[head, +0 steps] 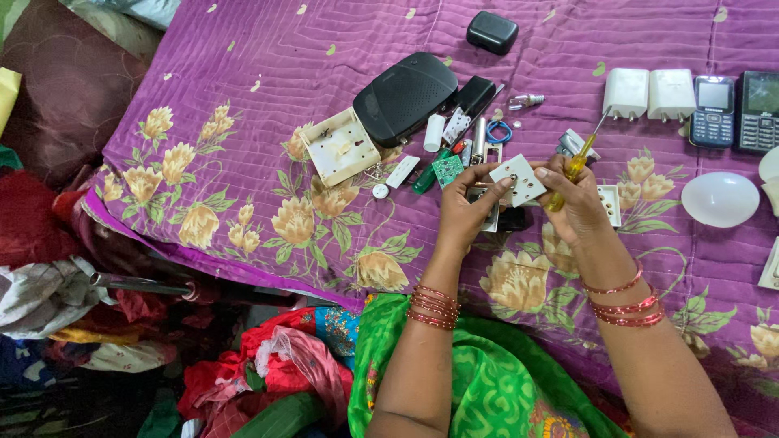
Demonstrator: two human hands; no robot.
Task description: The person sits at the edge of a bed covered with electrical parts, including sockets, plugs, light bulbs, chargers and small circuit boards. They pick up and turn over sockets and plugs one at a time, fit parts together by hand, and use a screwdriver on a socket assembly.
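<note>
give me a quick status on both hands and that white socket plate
Left hand and right hand hold the white socket plate between them. Right hand also grips a yellow-handled screwdriver. Small parts crowd the purple quilt just beyond.

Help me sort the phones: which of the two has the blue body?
The left phone, beside the white chargers; the other phone, at the picture's edge, is black.
</note>
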